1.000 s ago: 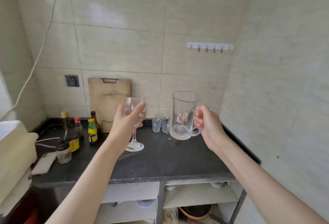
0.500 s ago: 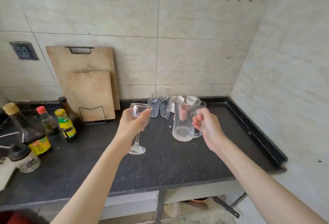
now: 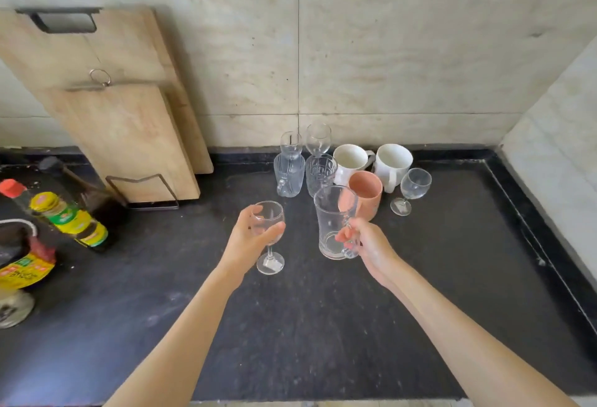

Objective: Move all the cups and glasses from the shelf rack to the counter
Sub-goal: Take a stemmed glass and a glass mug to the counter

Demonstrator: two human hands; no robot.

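Left hand (image 3: 247, 240) grips a wine glass (image 3: 268, 235) by the bowl; right hand (image 3: 368, 246) holds a clear glass mug (image 3: 336, 224) by its handle, both just in front of the pink cup (image 3: 366, 193) on the dark counter (image 3: 452, 277). Behind the pink cup: two white mugs (image 3: 391, 162), more glasses. Cutting boards (image 3: 129, 135) lean well to its left w/ sauce bottles (image 3: 69, 219).
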